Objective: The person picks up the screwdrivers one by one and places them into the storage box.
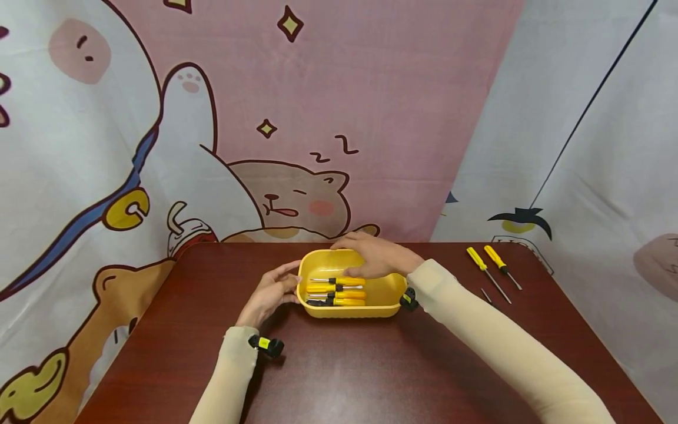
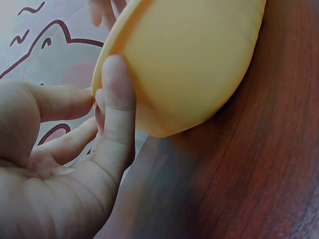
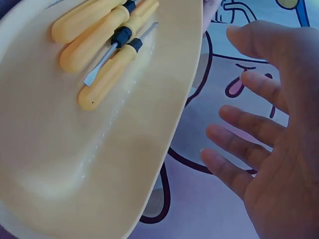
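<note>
A yellow plastic basin [image 1: 385, 290] stands near the far side of the table. Several screwdrivers [image 1: 346, 294] with yellow handles lie side by side in its left half, and the right wrist view shows their handles [image 3: 89, 52] and one flat tip. At the basin's left end, my left hand [image 1: 271, 294] pinches the rim between thumb and fingers; the left wrist view shows this grip on the basin wall [image 2: 189, 64]. My right hand [image 1: 373, 256] is over the basin's far side, fingers spread and relaxed, holding nothing. In the right wrist view it appears apart from the rim.
Two more yellow-handled screwdrivers [image 1: 479, 260] [image 1: 497, 259] lie on the reddish-brown table [image 1: 328, 377] at the back right. A short thin metal piece [image 1: 485, 295], partly hidden by my right sleeve [image 1: 477, 324], lies nearby. A printed cloth [image 1: 371, 88] hangs behind the table.
</note>
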### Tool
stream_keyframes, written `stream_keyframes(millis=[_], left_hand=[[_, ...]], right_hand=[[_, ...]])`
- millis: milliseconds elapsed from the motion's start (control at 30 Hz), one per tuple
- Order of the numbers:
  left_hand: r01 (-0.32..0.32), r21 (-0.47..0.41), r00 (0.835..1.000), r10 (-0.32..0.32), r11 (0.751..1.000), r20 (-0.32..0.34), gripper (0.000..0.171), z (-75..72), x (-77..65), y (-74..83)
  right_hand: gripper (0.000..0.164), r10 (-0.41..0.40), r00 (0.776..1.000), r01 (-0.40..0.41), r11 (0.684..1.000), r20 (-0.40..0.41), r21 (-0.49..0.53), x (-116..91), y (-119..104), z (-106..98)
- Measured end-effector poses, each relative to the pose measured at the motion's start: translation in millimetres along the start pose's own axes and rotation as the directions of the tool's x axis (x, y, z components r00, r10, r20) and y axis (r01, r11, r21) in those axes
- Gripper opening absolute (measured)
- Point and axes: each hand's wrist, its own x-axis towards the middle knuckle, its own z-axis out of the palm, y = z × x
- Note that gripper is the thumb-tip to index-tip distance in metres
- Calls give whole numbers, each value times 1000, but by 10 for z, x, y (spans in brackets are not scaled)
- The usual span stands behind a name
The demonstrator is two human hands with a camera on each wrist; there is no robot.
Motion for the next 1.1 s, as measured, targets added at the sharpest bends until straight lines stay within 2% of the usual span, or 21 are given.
stream_keyframes(millis=[267, 533, 767, 967, 1100], left_hand=[[0, -4, 1000, 0, 1000, 0, 50, -2, 4, -12], [5, -9, 1000, -6, 1000, -12, 47, 1, -2, -13], [-1, -2, 1000, 1, 1000, -8, 48, 6, -3, -8], [0, 0, 1000, 0, 1000, -11, 48, 5, -6, 2], [6, -1, 1000, -6, 1000, -7, 48, 7, -12, 7]], right_hand=[[65, 20, 998, -20, 1000, -63, 5, -93, 72, 8], [67, -11, 986, 12, 1000, -166, 2, -177, 163, 29], [67, 4, 966, 8, 999, -260, 43, -308, 266, 1], [69, 40, 946, -23, 998, -322, 55, -438, 393, 14], [71, 85, 924, -67, 996, -372, 61, -528, 478, 41]])
